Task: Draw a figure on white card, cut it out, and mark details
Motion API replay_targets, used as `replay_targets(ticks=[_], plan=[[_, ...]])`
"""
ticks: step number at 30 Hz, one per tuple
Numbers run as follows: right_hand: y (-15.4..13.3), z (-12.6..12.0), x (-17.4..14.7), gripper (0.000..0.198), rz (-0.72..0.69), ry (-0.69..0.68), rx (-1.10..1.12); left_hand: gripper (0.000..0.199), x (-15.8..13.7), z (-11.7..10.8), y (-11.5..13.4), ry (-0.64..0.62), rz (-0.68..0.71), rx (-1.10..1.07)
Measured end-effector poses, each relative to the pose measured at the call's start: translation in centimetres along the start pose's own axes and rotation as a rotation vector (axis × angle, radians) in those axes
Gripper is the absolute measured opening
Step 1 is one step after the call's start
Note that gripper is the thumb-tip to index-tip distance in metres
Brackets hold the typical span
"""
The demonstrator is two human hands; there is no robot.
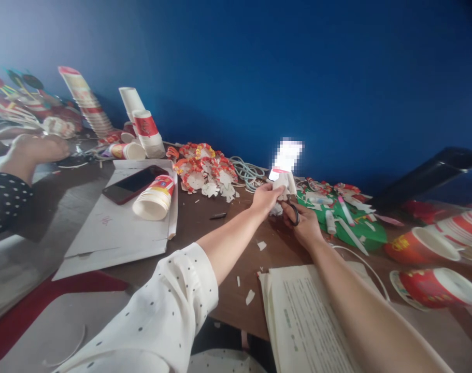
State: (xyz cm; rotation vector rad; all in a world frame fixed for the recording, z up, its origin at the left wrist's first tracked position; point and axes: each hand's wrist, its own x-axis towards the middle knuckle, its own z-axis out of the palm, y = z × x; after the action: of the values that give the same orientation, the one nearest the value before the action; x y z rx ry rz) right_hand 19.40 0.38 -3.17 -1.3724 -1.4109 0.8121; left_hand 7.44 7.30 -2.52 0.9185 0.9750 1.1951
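My left hand (265, 199) is closed on a cut white paper cup (281, 182) with a bit of red at its edge, its strips spread outward. Just right of it, my right hand (308, 227) grips scissors (295, 214) by the dark handle loops. The blades are mostly hidden near the cup, so I cannot tell how far apart they are. Right behind the cup stands a bright, blurred-out screen (288, 154). To the left of my hands lies a pile of cut red and white cup pieces (208, 168).
A phone (137, 184) and stacked paper cups (152, 199) lie on a white envelope (119, 228). Green paper (366, 233) with scraps is at right, beside red cups (422, 246). Printed sheets (298, 316) lie in front. Another person's hand (37, 150) is at far left.
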Motion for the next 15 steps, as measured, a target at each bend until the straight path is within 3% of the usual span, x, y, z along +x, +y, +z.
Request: replay_targets(ticks=[10,15], plan=[[0.1,0.3,0.2,0.048,0.077,0.006,0.085,0.017,0.1,-0.4,-0.3,0.001,0.016,0.035],[-0.7,0.7,-0.1,0.046,0.155,-0.004,0.153,0.022,0.6,-0.7,0.2,0.036,0.034,-0.086]])
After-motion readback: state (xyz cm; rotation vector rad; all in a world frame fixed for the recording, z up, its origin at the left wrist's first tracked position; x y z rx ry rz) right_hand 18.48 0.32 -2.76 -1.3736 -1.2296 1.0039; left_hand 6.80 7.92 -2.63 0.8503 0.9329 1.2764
